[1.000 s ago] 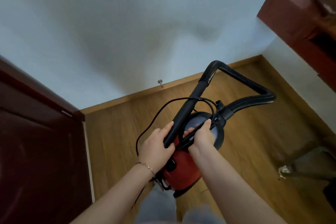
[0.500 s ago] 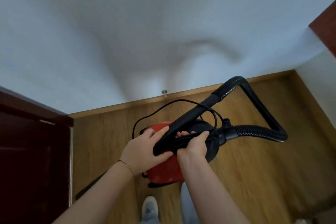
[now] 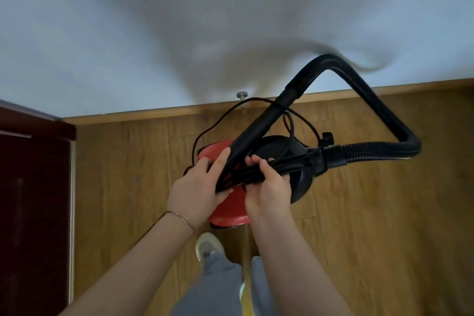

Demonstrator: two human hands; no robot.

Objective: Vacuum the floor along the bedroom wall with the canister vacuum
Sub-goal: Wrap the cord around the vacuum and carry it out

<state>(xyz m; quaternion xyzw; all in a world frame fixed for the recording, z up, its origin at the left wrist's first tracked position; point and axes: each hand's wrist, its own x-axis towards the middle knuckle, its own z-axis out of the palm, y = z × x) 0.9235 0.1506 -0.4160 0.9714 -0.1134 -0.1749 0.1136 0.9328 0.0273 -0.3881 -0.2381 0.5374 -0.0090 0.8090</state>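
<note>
Red canister vacuum (image 3: 228, 209), black hose (image 3: 372, 100) looped, held above wood floor (image 3: 372, 213)

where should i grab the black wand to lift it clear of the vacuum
Grip the wand at mid-length on its rigid straight shaft, coming from its left. The left hand holds its lower end, the right hand holds the bundled cord on the right, and a cord loop crosses the upper end. The ribbed hose beyond would likely flex.

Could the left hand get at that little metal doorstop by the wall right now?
Probably not yet: the left hand holds the black vacuum wand, and the red canister vacuum and looped black power cord lie between it and the small round metal doorstop.
</note>
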